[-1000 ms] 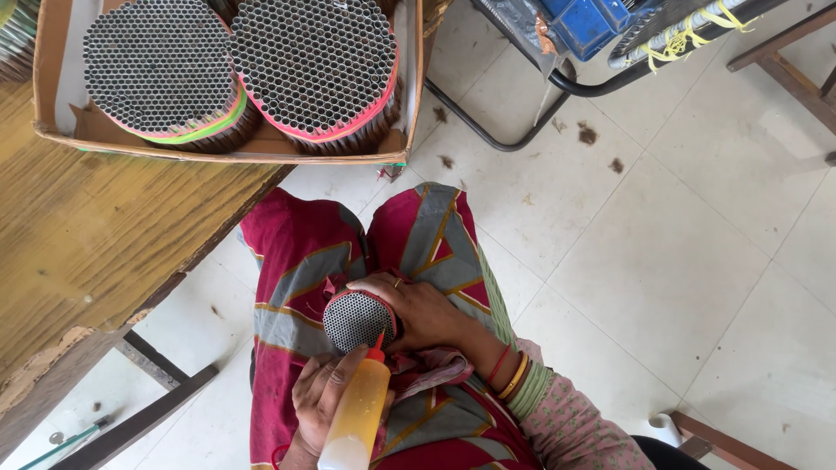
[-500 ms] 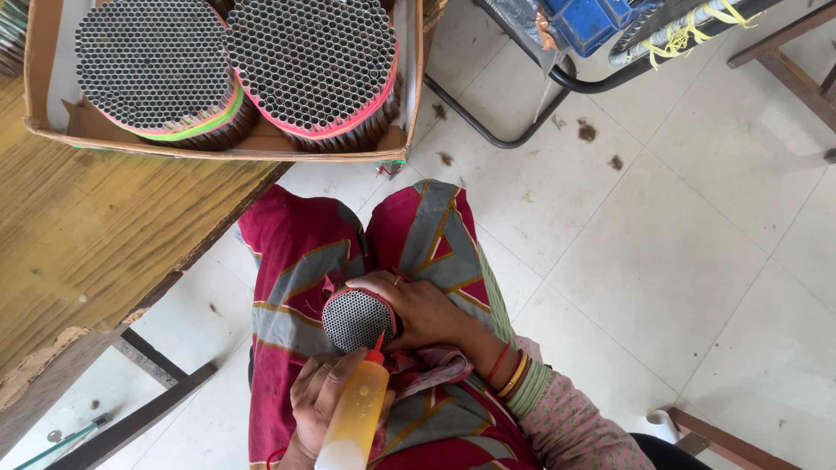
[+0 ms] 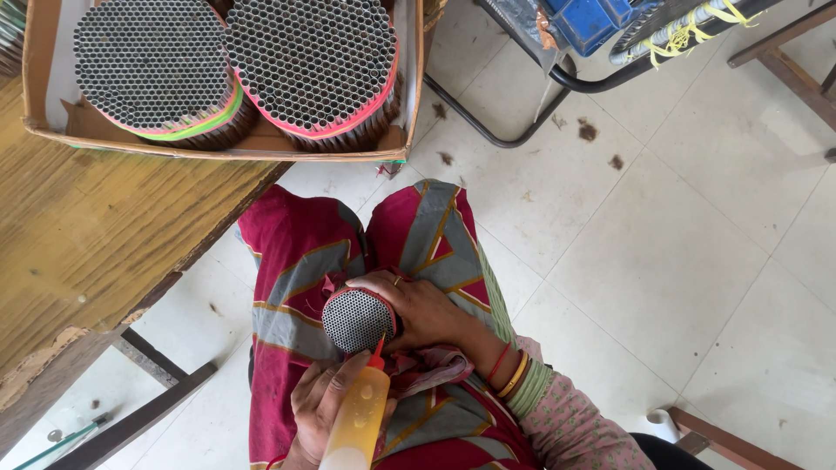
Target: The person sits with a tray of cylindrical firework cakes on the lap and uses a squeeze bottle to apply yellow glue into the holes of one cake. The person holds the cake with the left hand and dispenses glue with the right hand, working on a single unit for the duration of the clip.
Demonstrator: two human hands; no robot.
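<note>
The left hand (image 3: 324, 407) is clamped round a yellow squeeze bottle (image 3: 359, 425), fingers wrapped about its body, with the red nozzle (image 3: 377, 350) tilted up and its tip touching the lower edge of a small round bundle of tubes (image 3: 355, 318). The right hand (image 3: 428, 310) is closed about that bundle from the side and holds it over the lap, open tube ends facing up, above the red and grey patterned garment (image 3: 296, 261). In my judgement the step in hand is dosing liquid from the bottle onto the tube ends. A further squeeze calls for a steady bundle, with the nozzle tip kept on the face rather than over the rim. Whether liquid is flowing cannot be told. Farther off, on the wooden bench (image 3: 87, 235), a cardboard box (image 3: 39, 83) holds 2 large bundles of tubes (image 3: 309, 61) standing side by side and touching. Beyond lies the tiled floor (image 3: 662, 252), with a blue crate (image 3: 592, 17) at the far edge.
</note>
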